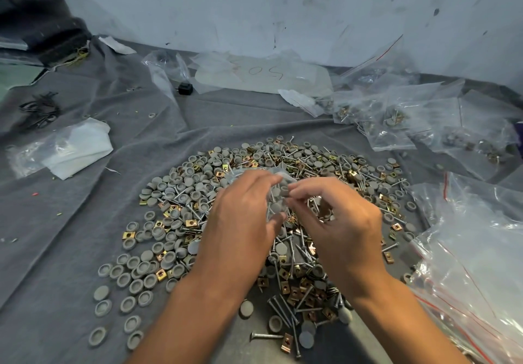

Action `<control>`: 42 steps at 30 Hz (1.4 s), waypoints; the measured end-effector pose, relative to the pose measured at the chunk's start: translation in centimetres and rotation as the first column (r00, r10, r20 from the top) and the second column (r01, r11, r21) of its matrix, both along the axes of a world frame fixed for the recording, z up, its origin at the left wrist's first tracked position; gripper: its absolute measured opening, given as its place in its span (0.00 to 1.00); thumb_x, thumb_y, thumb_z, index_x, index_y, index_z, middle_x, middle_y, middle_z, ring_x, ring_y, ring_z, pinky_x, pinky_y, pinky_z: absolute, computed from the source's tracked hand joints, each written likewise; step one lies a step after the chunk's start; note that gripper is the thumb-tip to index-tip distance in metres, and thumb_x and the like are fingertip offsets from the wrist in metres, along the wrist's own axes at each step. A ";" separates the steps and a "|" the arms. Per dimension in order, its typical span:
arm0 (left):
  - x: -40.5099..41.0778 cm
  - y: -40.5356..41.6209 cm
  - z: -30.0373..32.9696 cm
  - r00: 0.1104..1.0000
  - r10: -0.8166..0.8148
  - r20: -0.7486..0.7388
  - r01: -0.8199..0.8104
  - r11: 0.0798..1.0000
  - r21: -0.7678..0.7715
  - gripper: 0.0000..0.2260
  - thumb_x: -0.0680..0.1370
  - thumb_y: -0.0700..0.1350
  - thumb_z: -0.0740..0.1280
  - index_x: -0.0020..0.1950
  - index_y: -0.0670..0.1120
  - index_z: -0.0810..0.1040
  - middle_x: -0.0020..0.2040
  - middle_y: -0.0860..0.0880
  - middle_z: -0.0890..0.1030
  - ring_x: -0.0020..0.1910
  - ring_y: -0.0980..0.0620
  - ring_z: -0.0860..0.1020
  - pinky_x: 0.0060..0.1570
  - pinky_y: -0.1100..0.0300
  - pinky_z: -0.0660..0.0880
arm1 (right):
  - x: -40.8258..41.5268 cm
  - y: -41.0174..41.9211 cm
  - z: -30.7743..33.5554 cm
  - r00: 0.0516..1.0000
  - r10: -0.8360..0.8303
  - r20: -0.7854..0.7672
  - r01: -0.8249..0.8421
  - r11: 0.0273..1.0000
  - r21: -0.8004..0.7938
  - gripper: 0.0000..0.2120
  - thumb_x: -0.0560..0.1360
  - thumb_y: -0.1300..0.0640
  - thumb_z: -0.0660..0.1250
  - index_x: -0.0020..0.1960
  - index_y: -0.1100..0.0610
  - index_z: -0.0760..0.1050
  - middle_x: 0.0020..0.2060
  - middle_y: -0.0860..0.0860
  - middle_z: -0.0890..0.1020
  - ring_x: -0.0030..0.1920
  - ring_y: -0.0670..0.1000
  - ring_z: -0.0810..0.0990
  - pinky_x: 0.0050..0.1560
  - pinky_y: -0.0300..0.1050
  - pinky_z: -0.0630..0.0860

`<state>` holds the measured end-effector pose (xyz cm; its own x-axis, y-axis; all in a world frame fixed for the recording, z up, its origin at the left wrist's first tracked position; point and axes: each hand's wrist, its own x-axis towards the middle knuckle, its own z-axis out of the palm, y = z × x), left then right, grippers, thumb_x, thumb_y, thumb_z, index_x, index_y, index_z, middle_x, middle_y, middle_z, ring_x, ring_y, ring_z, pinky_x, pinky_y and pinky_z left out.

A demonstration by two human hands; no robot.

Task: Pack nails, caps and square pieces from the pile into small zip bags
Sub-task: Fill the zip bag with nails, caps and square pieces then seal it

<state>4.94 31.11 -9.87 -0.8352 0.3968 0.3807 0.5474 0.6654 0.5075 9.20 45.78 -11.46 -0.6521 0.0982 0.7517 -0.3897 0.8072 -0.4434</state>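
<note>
Both hands work above the middle of the pile (254, 222), which lies on a grey cloth (70, 222) over the bench. The left hand (243, 216) holds a small clear bag (276, 193), fingers curled round its side; caps and at least one nail show through the film. The right hand (334, 222) pinches at the bag's upper edge with thumb and forefinger. Whether it is feeding in a piece or closing the zip cannot be told.

Handling notes:
- Bag: thin, limp, slippery film. It probably sags under its load, so support the filled part and grip the stiffer zip strip.
- Nails (283, 307): rigid, pointed, heavy for their size. Take them by the shank, points away from the film, which may puncture.
- Caps (135, 287): light, round plastic, likely to roll. Pinch by the rim.
- Square pieces (128, 235): small brass-coloured metal, flat, hard to lift from cloth. Lift by an edge.

Filled bags (396, 120) lie far right; empty bags (467, 250) lie near right.
</note>
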 end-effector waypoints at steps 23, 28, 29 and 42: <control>0.1 -0.3 0.5 1.000 0.015 0.025 -0.016 0.999 0.032 0.27 0.72 0.47 0.76 0.69 0.52 0.74 0.64 0.57 0.77 0.57 0.63 0.72 0.64 0.54 0.76 | -0.9 3.3 -2.8 0.777 -0.273 0.568 0.026 0.915 0.403 0.09 0.75 0.47 0.71 0.54 0.44 0.78 0.49 0.41 0.80 0.50 0.47 0.73 0.50 0.45 0.73; 0.1 -0.4 0.4 1.000 0.015 0.024 -0.016 1.000 0.013 0.26 0.72 0.48 0.76 0.69 0.51 0.75 0.64 0.57 0.77 0.60 0.60 0.75 0.65 0.55 0.74 | -0.8 3.5 -2.0 0.738 -0.075 0.671 -0.012 0.992 0.124 0.04 0.78 0.49 0.69 0.52 0.42 0.77 0.47 0.37 0.78 0.49 0.41 0.75 0.50 0.42 0.74; 0.1 -0.3 0.3 1.000 0.017 0.021 -0.017 1.000 0.013 0.26 0.72 0.48 0.76 0.69 0.51 0.75 0.64 0.57 0.77 0.60 0.60 0.75 0.65 0.55 0.74 | -0.8 3.6 -1.6 0.736 -0.012 0.677 -0.011 0.999 0.030 0.03 0.78 0.49 0.69 0.51 0.41 0.77 0.45 0.37 0.78 0.47 0.40 0.76 0.47 0.38 0.74; 0.3 -0.1 0.5 1.000 0.014 0.016 -0.014 1.000 0.007 0.27 0.70 0.46 0.78 0.69 0.50 0.76 0.63 0.56 0.78 0.60 0.59 0.76 0.65 0.51 0.75 | -0.3 2.8 1.4 0.693 0.535 0.483 -0.116 0.744 -0.658 0.11 0.75 0.49 0.66 0.51 0.55 0.81 0.37 0.45 0.82 0.38 0.41 0.77 0.40 0.33 0.73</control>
<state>5.21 30.98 -9.34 -0.8466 0.3823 0.3703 0.5301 0.6691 0.5209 8.94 48.57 -10.05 -0.9982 0.0248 0.0546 -0.0481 0.2144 -0.9756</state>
